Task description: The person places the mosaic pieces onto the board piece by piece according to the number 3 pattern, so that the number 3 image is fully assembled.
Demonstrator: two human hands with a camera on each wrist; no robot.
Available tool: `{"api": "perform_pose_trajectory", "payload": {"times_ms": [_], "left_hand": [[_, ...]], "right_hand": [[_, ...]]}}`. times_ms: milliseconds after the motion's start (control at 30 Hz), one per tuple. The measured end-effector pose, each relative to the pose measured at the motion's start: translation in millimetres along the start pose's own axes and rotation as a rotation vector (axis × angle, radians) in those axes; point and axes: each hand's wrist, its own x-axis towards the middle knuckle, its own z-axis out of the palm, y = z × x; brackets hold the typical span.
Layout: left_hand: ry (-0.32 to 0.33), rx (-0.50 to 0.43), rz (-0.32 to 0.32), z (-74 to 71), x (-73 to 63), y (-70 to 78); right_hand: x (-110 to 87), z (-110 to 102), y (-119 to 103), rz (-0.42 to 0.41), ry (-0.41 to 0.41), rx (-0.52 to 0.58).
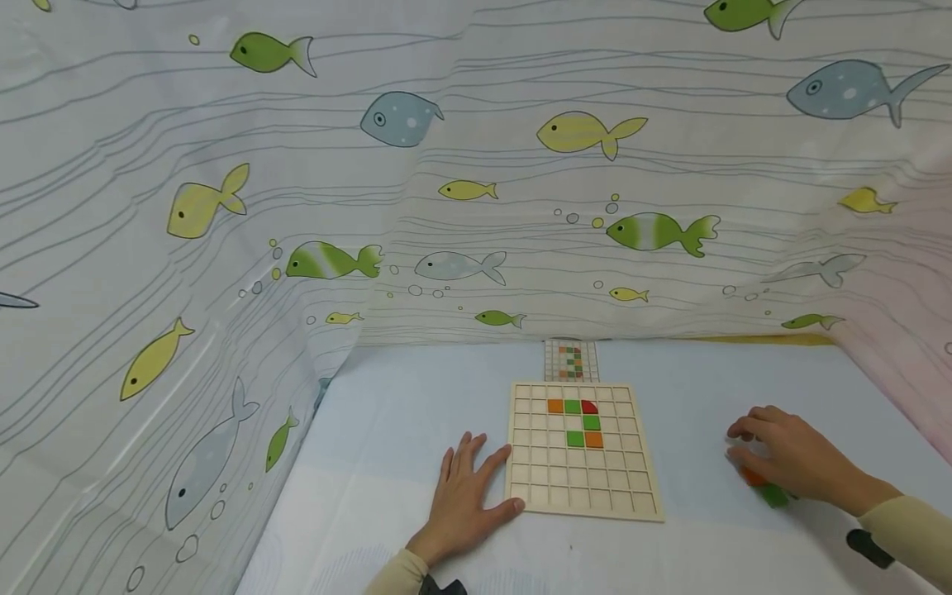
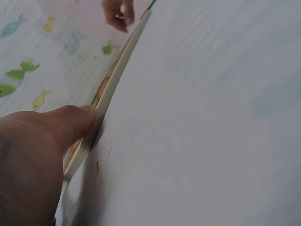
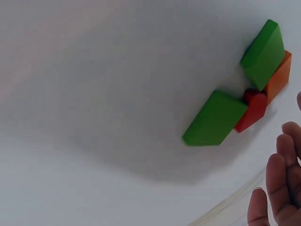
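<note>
Head view: the left hand (image 1: 464, 504) has its fingers spread, thumb at the edge of the wooden board (image 1: 550, 478). The right hand (image 1: 794, 456) is over some blocks (image 1: 774, 496), right of the board. Left wrist view: the thumb touches the board, which should hold it steady. Right wrist view: the right hand's fingers look loose, gripping nothing. Pinching one block's sides should work best.

Left hand (image 1: 463, 502) spread, right hand (image 1: 792, 456) loosely curved
</note>
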Motion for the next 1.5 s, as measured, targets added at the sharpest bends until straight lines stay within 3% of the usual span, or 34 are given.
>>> {"api": "perform_pose_trajectory", "payload": {"times_ms": [300, 667, 833, 1133, 1300, 1500], "left_hand": [[-0.012, -0.006, -0.016, -0.2, 0.0, 0.9], [-0.014, 0.007, -0.017, 0.5, -2.3, -0.4], [-0.01, 0.009, -0.021, -0.6, -1.8, -0.9], [-0.01, 0.015, -0.011, 0.3, 0.5, -1.0], [0.004, 0.021, 0.001, -0.5, 1.1, 0.0], [-0.002, 0.011, -0.001, -1.8, 0.6, 1.6]], "right_hand": [[-23.7, -6.2, 18.9, 0.025, 0.001, -0.045], [-53.1, -6.9, 31.7, 0.16, -0.117, -0.1], [-56.9, -7.9, 29.5, 0.191, -0.137, -0.07], [-65.6, -5.1, 25.2, 0.216, -0.077, -0.071], [-68.2, -2.5, 26.2, 0.294, -0.134, -0.049], [-70.1, 0.4, 25.4, 0.316, -0.152, -0.039]]}}
